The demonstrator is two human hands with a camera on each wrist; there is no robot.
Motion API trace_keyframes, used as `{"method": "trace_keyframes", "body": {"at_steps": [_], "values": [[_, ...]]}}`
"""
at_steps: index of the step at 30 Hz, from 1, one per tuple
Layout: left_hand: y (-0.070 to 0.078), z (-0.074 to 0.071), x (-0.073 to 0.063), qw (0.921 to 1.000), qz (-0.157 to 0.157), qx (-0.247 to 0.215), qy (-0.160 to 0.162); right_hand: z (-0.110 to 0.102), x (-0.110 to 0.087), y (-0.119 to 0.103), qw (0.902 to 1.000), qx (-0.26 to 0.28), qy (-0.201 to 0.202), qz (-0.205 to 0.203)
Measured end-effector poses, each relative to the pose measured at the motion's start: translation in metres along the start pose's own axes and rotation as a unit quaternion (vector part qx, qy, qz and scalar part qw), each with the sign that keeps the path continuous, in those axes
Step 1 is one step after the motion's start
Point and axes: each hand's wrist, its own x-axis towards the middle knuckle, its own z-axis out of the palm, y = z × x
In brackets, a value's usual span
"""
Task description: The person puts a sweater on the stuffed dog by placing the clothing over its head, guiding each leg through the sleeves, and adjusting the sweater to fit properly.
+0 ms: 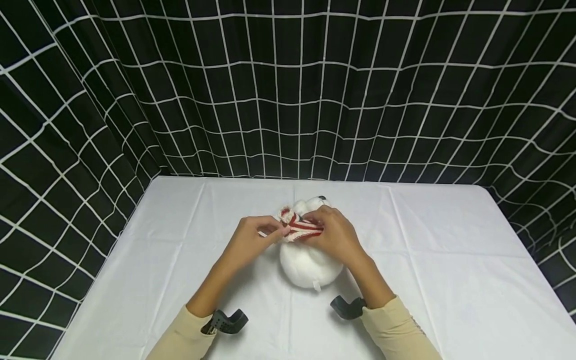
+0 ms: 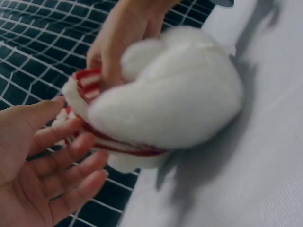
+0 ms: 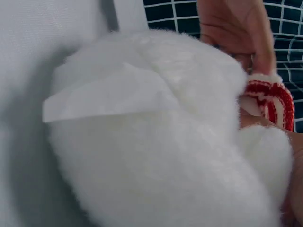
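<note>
A white plush toy (image 1: 310, 266) with a dark nose lies on the table, a red-and-white striped knitted scarf (image 1: 304, 230) about its neck. At the toy's left side my left hand (image 1: 255, 236) pinches the scarf between thumb and index finger; in the left wrist view its other fingers spread loosely. From the other side my right hand (image 1: 336, 234) grips the scarf close against the toy's neck, its fingertips partly hidden. The right wrist view is mostly filled by the toy's fluffy body (image 3: 156, 156) and a white fabric tag (image 3: 109, 97).
A white cloth (image 1: 180, 280) with fold creases covers the table. Black curtains (image 1: 288, 90) with a white grid stand behind it and at its sides. Dark wrist-worn devices (image 1: 230, 322) sit at both cuffs, near the tabletop.
</note>
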Motion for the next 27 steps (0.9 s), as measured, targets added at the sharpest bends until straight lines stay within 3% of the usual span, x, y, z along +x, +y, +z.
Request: {"method": "trace_keyframes", "body": {"at_steps": [5, 9, 12, 15, 19, 21, 23, 27], "values": [[-0.015, 0.004, 0.002, 0.9993, -0.037, 0.003, -0.005, 0.005, 0.0, -0.001, 0.9997, -0.006, 0.022, -0.001], [-0.022, 0.008, 0.003, 0.9993, -0.037, -0.005, -0.007, 0.009, 0.001, -0.001, 0.9989, -0.008, 0.045, -0.002], [-0.025, 0.009, 0.003, 0.9989, -0.018, 0.022, -0.037, 0.013, 0.0, -0.001, 0.9978, -0.01, 0.066, 0.004], [-0.026, 0.006, 0.003, 0.9946, -0.008, 0.057, -0.086, 0.015, 0.0, -0.002, 0.9969, -0.007, 0.077, 0.013], [-0.027, -0.005, 0.004, 0.9906, -0.016, 0.065, -0.119, 0.009, 0.001, -0.003, 0.9987, 0.017, 0.047, 0.001], [-0.027, -0.013, 0.005, 0.9936, -0.027, 0.043, -0.101, 0.0, 0.001, -0.002, 0.9984, 0.054, 0.01, -0.013], [-0.02, -0.021, 0.005, 0.9974, -0.039, 0.007, -0.06, -0.009, 0.001, 0.001, 0.994, 0.101, -0.034, -0.025], [-0.013, -0.02, 0.007, 0.9957, -0.038, -0.083, 0.019, -0.025, 0.0, 0.007, 0.9747, 0.193, -0.111, -0.025]]}}
